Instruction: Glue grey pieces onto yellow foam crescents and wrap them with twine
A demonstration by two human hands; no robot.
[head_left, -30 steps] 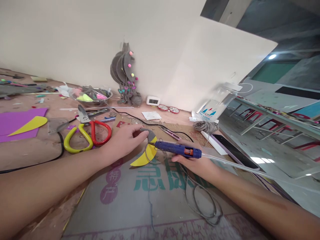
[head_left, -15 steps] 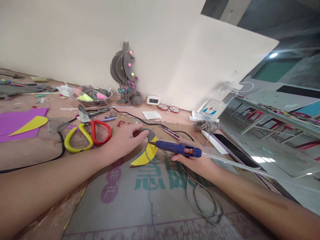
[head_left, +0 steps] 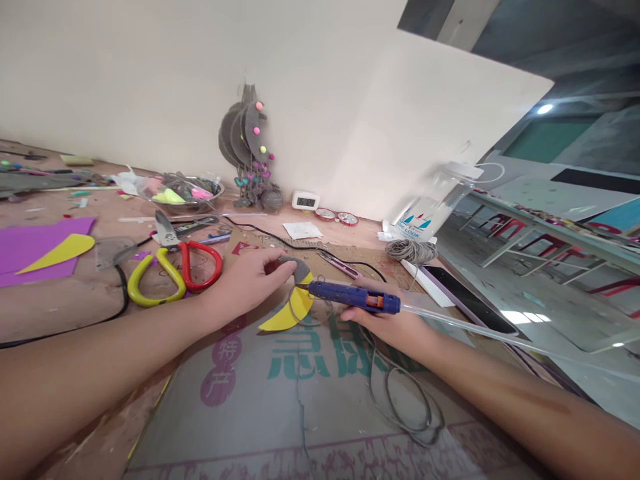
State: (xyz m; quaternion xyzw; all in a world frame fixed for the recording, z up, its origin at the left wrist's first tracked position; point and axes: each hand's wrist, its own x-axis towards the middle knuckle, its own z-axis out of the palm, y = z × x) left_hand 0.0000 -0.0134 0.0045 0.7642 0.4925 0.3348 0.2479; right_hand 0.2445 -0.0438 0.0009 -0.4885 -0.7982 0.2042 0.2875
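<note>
My right hand [head_left: 383,310] is wrapped round a blue glue gun [head_left: 353,293], with a long clear glue stick [head_left: 460,323] sticking out of its back. The gun's nozzle points left at a curved yellow and grey crescent piece [head_left: 290,312]. My left hand [head_left: 257,277] pinches the grey upper end of that crescent between thumb and fingers. Thin grey cord [head_left: 407,407] loops beside the crescent, passes under my right hand and coils on the printed cardboard sheet [head_left: 240,413] below.
Scissors [head_left: 175,267] with yellow and red handles lie left of my left hand. Farther left are purple sheets [head_left: 35,253] with a yellow cutout. Behind stand a bowl [head_left: 183,200], a grey hanging ornament [head_left: 247,147], a small clock [head_left: 305,200] and a clear plastic jug [head_left: 425,207]. A phone [head_left: 467,300] lies right.
The view has shifted very slightly. Both hands, the glue gun and the crescent keep almost the same positions relative to one another.
</note>
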